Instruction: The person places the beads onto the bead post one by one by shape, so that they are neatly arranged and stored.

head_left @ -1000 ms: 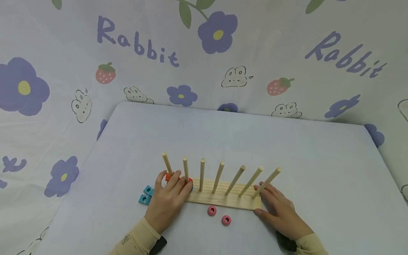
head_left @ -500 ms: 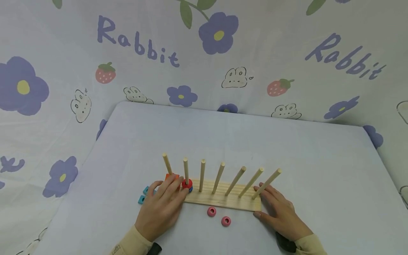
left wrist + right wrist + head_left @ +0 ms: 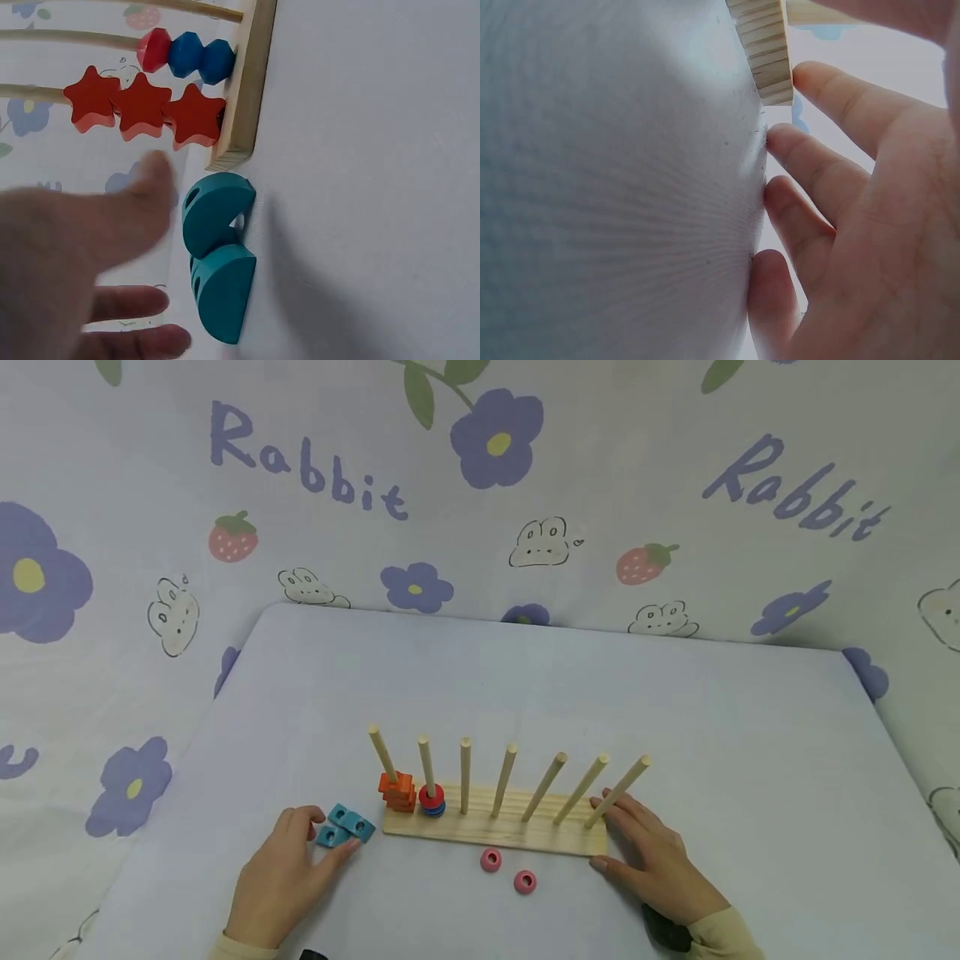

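My left hand [image 3: 279, 878] is at the left, its thumb and fingers spread around three teal half-round beads [image 3: 358, 827] on the table. In the left wrist view its thumb is apart from the teal beads [image 3: 227, 289]. The wooden peg board [image 3: 491, 835] carries several upright pegs. Orange-red star beads [image 3: 397, 793] are stacked on its leftmost peg. On the second peg sits a red bead [image 3: 431, 797] above blue ones [image 3: 433, 811]. My right hand [image 3: 656, 864] rests against the board's right end, fingers extended; a fingertip touches the wood [image 3: 769, 64].
Two pink round beads [image 3: 491, 860] [image 3: 525, 882] lie on the white tabletop [image 3: 570, 693] in front of the board. Behind the table hangs a printed cloth [image 3: 450, 510]. The tall pegs stand between my two hands.
My left hand has left the star beads on the leftmost peg and moved left and toward me, to the teal beads. My right hand stays at the board's right end.
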The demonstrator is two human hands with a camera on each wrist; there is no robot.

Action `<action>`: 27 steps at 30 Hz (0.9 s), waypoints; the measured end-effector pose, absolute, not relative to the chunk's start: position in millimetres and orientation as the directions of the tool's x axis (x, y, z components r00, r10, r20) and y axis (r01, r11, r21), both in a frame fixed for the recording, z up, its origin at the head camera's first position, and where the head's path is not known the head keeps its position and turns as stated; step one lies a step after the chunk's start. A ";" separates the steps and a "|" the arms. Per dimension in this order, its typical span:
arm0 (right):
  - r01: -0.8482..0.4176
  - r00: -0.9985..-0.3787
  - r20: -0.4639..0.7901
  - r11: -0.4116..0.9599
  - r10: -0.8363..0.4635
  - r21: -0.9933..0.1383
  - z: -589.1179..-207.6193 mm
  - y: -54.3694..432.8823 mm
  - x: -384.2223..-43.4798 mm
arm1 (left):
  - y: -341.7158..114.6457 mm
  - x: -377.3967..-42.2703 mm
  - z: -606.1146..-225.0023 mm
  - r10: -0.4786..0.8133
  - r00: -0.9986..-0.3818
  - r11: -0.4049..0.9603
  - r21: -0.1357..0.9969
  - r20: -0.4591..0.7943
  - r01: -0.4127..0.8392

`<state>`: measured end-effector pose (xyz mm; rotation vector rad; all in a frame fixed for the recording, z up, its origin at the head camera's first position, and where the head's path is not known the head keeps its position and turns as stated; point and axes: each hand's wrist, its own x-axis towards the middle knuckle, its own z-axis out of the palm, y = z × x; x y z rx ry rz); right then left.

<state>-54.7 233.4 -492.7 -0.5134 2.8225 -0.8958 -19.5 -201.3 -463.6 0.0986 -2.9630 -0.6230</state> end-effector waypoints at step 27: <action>-0.275 -0.934 -0.026 0.762 -0.357 -0.586 -491.5 232.6 -54.9 | -201.0 -14.8 -475.5 -0.025 -0.997 0.892 0.448 -0.069 -0.054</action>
